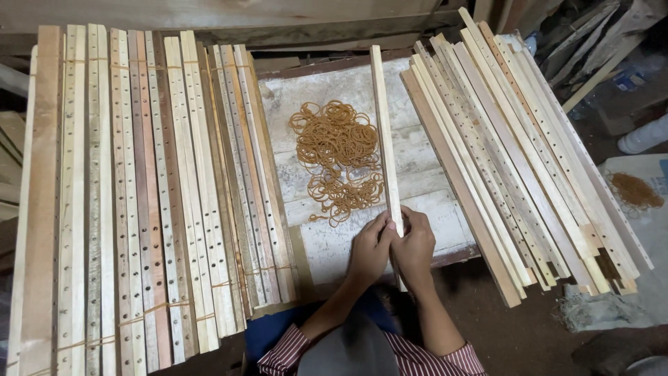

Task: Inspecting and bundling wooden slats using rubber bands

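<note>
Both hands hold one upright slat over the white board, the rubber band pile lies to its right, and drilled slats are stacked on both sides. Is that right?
Not quite. The head view shows the rubber band pile to the left of the slat, not the right. The rest holds: the left hand and right hand grip it over the white board, with drilled slats stacked on both sides.

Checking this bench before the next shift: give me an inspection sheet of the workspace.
Surface: worn whitewashed board table.
Job's things: wooden slat held upright-on near its lower end; loose rubber bands beside it.
Clutter: banded drilled slats at left; loose drilled slats at right.
Grippers: left hand and right hand both closed on the slat.
Cables: nothing seen.
Surroundings: scrap timber, more rubber bands far right.
</note>
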